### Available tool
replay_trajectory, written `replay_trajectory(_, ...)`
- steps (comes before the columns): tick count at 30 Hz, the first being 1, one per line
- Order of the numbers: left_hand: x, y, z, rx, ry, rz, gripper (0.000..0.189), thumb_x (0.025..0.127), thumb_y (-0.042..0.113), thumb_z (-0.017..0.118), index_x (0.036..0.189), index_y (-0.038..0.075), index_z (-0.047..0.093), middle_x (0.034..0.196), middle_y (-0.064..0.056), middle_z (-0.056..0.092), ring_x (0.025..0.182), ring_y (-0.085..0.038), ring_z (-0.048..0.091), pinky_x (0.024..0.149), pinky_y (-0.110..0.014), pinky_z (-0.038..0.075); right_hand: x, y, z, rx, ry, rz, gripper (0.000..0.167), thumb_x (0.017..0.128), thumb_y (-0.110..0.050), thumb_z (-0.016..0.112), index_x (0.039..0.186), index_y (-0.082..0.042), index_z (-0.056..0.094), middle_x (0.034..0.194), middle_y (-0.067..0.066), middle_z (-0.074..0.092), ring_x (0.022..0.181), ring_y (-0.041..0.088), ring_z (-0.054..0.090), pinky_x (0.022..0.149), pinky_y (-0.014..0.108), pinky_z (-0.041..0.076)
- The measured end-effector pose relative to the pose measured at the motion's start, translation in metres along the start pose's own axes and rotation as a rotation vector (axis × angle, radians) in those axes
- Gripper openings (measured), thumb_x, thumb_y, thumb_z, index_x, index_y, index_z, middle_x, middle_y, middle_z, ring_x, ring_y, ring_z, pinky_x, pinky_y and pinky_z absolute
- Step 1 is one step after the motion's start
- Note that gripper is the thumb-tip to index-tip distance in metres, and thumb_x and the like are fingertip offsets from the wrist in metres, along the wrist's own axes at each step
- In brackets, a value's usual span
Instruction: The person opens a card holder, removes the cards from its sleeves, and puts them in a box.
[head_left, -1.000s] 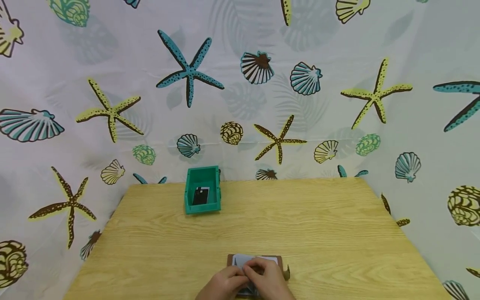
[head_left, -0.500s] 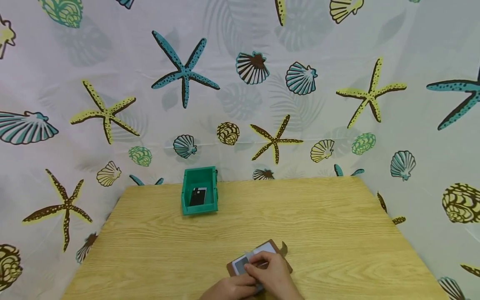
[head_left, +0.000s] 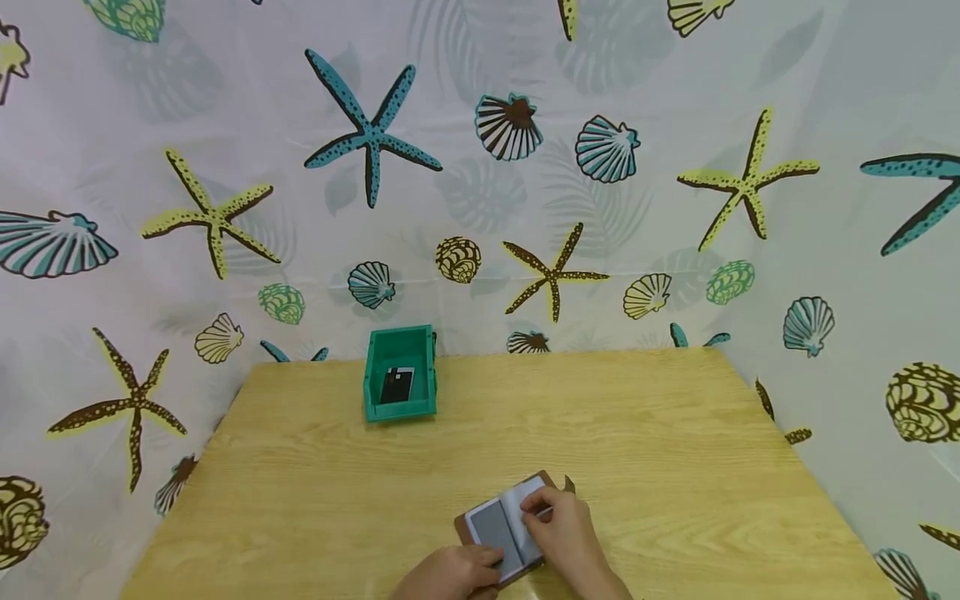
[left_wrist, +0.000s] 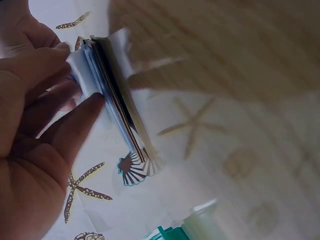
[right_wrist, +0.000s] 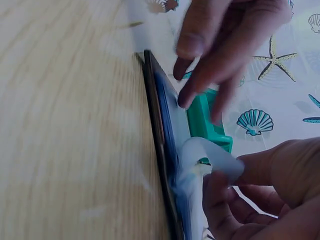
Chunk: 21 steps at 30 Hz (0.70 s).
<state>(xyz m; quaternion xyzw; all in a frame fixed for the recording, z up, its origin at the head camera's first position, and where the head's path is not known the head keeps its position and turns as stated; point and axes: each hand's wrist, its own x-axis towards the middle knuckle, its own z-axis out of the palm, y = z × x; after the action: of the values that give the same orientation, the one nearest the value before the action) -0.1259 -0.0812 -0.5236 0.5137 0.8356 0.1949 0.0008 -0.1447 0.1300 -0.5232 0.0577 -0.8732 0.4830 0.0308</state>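
Note:
A brown card holder [head_left: 462,530] lies slanted on the table in front of me, opened to clear plastic sleeves. A grey panel [head_left: 489,527] shows on its left page. My right hand [head_left: 564,527] pinches a translucent sleeve [right_wrist: 215,155], lifted and bent away from the pages in the right wrist view. The fingers of my left hand [head_left: 455,570] rest on the near left part of the pages. From the left wrist view, the layered sleeves [left_wrist: 112,90] appear edge-on beside that hand. A strap tab [head_left: 569,484] sticks out at the holder's far right corner.
Toward the back left of the wooden table [head_left: 637,433] stands a green box [head_left: 401,411], its open side facing me. Inside lies a black card [head_left: 396,387] with a white edge. A shell-and-starfish patterned cloth [head_left: 480,200] hangs behind and around the table.
The card holder has turned from straight to slanted. My hands have drawn apart: the right moved right with the sleeve, the left stays at the near edge. More of the grey panel shows.

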Motion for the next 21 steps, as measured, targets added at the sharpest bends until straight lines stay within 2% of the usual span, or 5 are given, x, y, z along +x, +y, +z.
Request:
replay_trajectory(3,0.001,-0.001,-0.002,0.040,-0.091,-0.068,0.009,0.094,0.016,0.073,0.086,0.014,0.078,0.091,0.009,0.072,0.084,0.002,0.063,0.073,-0.007,0.046,0.003,0.003,-0.002,-0.077,0.051,-0.029,0.012,0.081,0.007,0.074,0.081,-0.005,0.075,0.078,0.005,0.073,0.065,0.009,0.064,0.055,0.020,0.050)
replay_trajectory(6,-0.001,0.000,-0.002,0.027,-0.128,-0.168,0.007,0.092,0.018,0.075,0.091,0.015,0.081,0.105,0.007,0.076,0.105,-0.009,0.071,0.086,-0.017,0.055,0.004,0.007,-0.003,-0.185,0.090,-0.072,0.014,0.079,0.009,0.073,0.079,-0.004,0.076,0.076,0.005,0.071,0.066,0.010,0.063,0.055,0.021,0.050)
replay_trajectory(8,-0.003,0.000,-0.003,-0.006,-0.106,-0.232,0.008,0.091,0.017,0.077,0.095,0.013,0.082,0.109,0.004,0.078,0.111,-0.015,0.072,0.091,-0.023,0.056,0.003,0.010,-0.003,-0.267,0.105,-0.101,0.013,0.078,0.009,0.073,0.078,-0.004,0.076,0.076,0.006,0.069,0.068,0.013,0.064,0.058,0.024,0.053)
replay_trajectory(13,-0.006,0.003,-0.002,-0.080,0.006,-0.364,0.016,0.089,0.017,0.080,0.101,0.006,0.080,0.103,0.001,0.074,0.095,-0.006,0.069,0.078,-0.017,0.055,-0.001,0.010,-0.001,-0.409,0.073,-0.092,0.006,0.080,0.002,0.078,0.080,-0.004,0.076,0.083,0.009,0.065,0.078,0.025,0.068,0.066,0.035,0.059)
replay_trajectory(21,-0.002,0.005,0.001,0.082,0.010,-0.400,0.010,0.081,0.013,0.086,0.090,0.012,0.081,0.096,0.004,0.069,0.085,-0.003,0.066,0.073,-0.014,0.052,-0.007,0.004,0.008,-0.522,0.061,-0.151,0.013,0.075,-0.004,0.086,0.085,-0.004,0.076,0.093,0.010,0.059,0.082,0.022,0.054,0.071,0.038,0.052)
